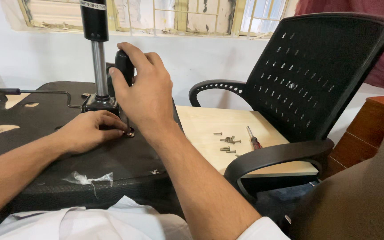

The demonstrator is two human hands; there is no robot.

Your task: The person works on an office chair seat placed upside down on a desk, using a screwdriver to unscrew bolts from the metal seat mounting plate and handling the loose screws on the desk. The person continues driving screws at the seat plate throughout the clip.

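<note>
Right now the overturned black chair seat (112, 160) lies under both my hands, its metal post (99, 58) rising just left of my right hand (145, 95). That grip is clamped on a black screwdriver handle (124, 66), long axis upright, tip straight below at a screw (130, 132). My left hand (90, 131), nearer, pinches that screw. Spare screws (228, 144) lie on the counter (210, 124), well right.

This looks like a small furniture-assembly workshop, with an upturned chair seat (67, 146) on a pale wooden tabletop (210, 129), loose screws (228, 144) beside a red-handled screwdriver (253, 138), a black mesh chair back (316, 75), and a peeling barred window (165, 15).
</note>
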